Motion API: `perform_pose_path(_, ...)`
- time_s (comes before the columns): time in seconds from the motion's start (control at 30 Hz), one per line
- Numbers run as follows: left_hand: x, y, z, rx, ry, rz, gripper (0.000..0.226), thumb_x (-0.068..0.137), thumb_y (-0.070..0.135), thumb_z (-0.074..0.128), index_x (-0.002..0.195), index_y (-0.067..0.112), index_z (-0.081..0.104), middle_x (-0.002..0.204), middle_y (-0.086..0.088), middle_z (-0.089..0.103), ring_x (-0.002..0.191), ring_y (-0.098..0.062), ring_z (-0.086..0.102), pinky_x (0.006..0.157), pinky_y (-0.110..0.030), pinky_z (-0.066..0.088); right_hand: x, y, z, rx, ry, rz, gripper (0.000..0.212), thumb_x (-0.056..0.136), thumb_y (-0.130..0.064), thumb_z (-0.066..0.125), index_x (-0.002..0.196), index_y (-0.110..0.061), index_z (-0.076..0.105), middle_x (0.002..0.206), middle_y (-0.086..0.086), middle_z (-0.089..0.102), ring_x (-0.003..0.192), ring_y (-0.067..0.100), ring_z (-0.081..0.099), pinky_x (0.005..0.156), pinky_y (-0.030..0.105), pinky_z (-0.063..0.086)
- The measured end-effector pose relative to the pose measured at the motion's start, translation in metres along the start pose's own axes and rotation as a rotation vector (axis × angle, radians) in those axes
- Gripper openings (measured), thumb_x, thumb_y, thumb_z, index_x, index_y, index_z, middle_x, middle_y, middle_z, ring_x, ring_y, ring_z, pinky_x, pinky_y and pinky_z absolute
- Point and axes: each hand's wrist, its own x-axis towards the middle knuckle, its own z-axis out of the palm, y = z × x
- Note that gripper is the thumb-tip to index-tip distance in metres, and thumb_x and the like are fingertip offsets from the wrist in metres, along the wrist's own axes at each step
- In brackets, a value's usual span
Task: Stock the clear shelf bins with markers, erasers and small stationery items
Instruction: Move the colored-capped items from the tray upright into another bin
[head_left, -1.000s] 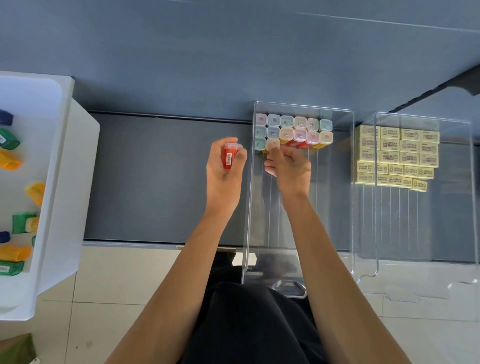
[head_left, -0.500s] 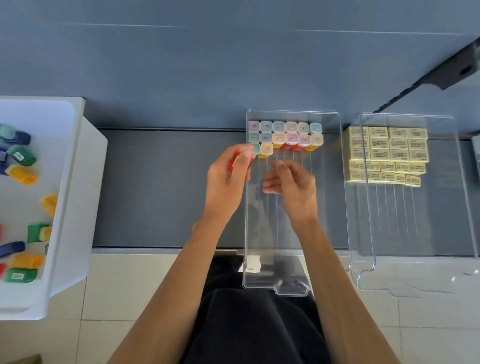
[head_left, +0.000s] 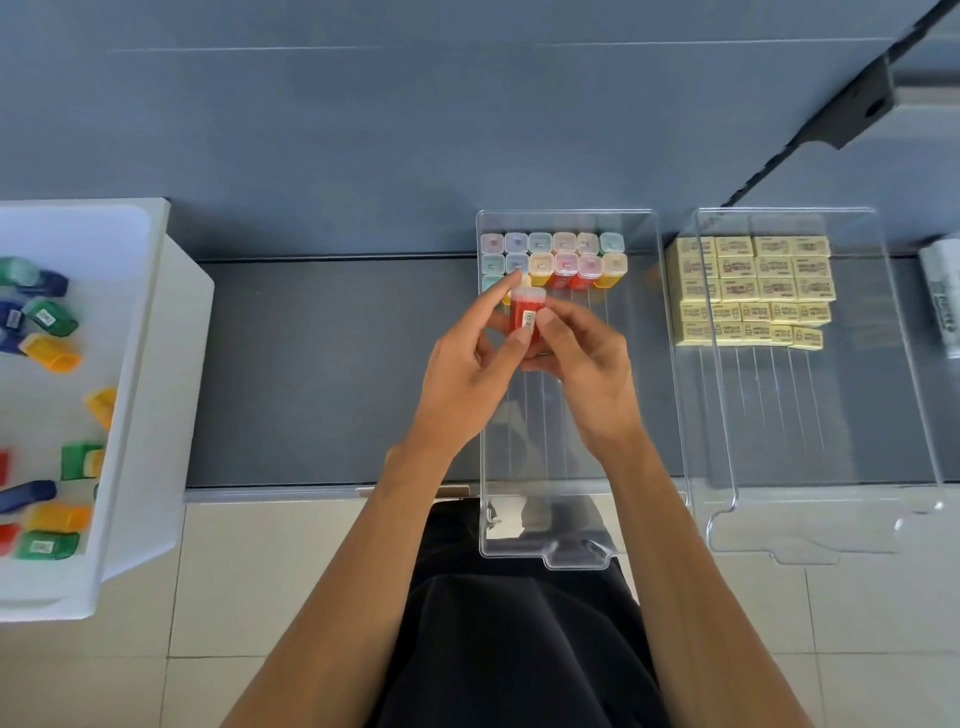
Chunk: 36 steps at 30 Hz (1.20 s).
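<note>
Dark shelf (head_left: 322, 374) w/ marker bin (head_left: 571, 540) & eraser bin (head_left: 831, 441) side by side, fronts overhanging.

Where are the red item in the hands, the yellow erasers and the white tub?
red item (head_left: 521, 318): head view, red body below cap.
yellow erasers (head_left: 753, 288): head view, middle of stack.
white tub (head_left: 150, 389): head view, right wall.

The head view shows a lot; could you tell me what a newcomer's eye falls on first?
A red marker, pinched between the left hand and right hand over the middle clear bin, stands out first. Behind it, pastel-capped markers stand in rows at the bin's back, and yellow erasers fill the back of the right bin.
</note>
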Motion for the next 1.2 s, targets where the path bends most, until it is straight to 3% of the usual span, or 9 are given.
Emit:
perform_pose_path(0.27,0.000,0.000,0.007,0.206,0.084,0.065,0.052,0.088,0.023,0.072,0.135,0.035,0.055,0.081,0.010,0.062,0.050,-0.005,0.041,0.056,-0.017,0.038,0.000,-0.005,-0.002,-0.044,0.079,-0.020,0.023,0.093,-0.012,0.066,0.114,-0.004,0.060,0.099,0.002,0.070,0.087,0.012,0.069,0.077,0.029,0.057)
perform_pose_path(0.37,0.001,0.002,0.014,0.319,0.105,0.158,0.055,0.087,0.018,0.070,0.139,0.030,0.054,0.103,0.014,0.064,0.071,0.007,0.049,0.069,-0.019,0.044,-0.001,-0.002,0.003,0.061,0.142,0.048,0.022,0.088,-0.004,0.070,0.107,-0.004,0.059,0.093,0.003,0.071,0.081,0.010,0.071,0.072,0.022,0.054)
perform_pose_path(0.43,0.000,0.001,0.020,0.310,0.083,0.193,0.060,0.088,0.020,0.068,0.144,0.028,0.049,0.103,0.014,0.058,0.082,0.009,0.050,0.078,-0.022,0.047,0.002,0.002,0.001,0.047,0.151,0.064,0.015,0.091,-0.008,0.067,0.105,-0.008,0.062,0.090,0.007,0.073,0.081,0.015,0.071,0.072,0.027,0.055)
perform_pose_path(0.57,0.004,-0.009,0.018,0.359,0.131,0.197,0.055,0.095,0.033,0.056,0.148,0.024,0.043,0.112,0.009,0.055,0.103,-0.006,0.054,0.095,-0.040,0.045,0.007,0.003,-0.002,-0.016,0.078,0.035,0.019,0.101,-0.018,0.050,0.104,-0.020,0.069,0.093,0.004,0.072,0.087,0.017,0.067,0.083,0.037,0.056)
perform_pose_path(0.7,0.009,-0.010,0.016,0.414,0.129,0.216,0.043,0.095,0.042,0.054,0.136,0.028,0.057,0.110,0.015,0.066,0.102,-0.008,0.055,0.098,-0.019,0.027,0.012,0.003,-0.003,-0.123,0.077,0.029,0.026,0.101,-0.023,0.044,0.108,-0.024,0.069,0.107,0.012,0.070,0.097,0.023,0.069,0.079,0.035,0.057)
perform_pose_path(0.8,0.018,-0.008,0.014,0.383,0.147,0.226,0.039,0.092,0.032,0.065,0.130,0.027,0.062,0.104,0.015,0.068,0.099,-0.009,0.054,0.095,-0.021,0.030,0.016,0.000,-0.001,-0.127,0.168,-0.005,0.019,0.100,-0.019,0.053,0.113,-0.011,0.065,0.100,0.008,0.074,0.093,0.018,0.072,0.079,0.035,0.057)
perform_pose_path(0.9,0.025,-0.010,0.013,0.383,0.175,0.244,0.034,0.091,0.023,0.065,0.125,0.023,0.067,0.106,0.007,0.065,0.099,-0.014,0.051,0.095,-0.020,0.035,0.020,-0.002,0.003,-0.104,0.298,-0.009,0.012,0.095,-0.014,0.064,0.107,-0.016,0.063,0.091,-0.001,0.074,0.088,0.014,0.072,0.080,0.037,0.057)
perform_pose_path(1.03,0.025,-0.023,0.011,0.384,0.248,0.155,0.036,0.092,0.016,0.051,0.126,0.019,0.063,0.118,-0.001,0.052,0.109,-0.017,0.043,0.099,-0.009,0.028,0.030,0.015,0.005,-0.169,0.471,0.046,0.018,0.091,-0.016,0.068,0.100,-0.031,0.064,0.089,-0.010,0.073,0.085,0.006,0.070,0.082,0.039,0.058)
perform_pose_path(1.2,0.040,-0.033,-0.002,0.243,0.109,-0.119,0.053,0.098,0.031,0.036,0.151,0.024,0.037,0.124,0.005,0.044,0.119,-0.020,0.046,0.104,-0.036,0.043,0.051,0.034,0.008,-0.434,0.507,0.007,0.016,0.089,-0.017,0.067,0.104,-0.018,0.069,0.086,-0.008,0.070,0.078,0.004,0.065,0.077,0.033,0.055)
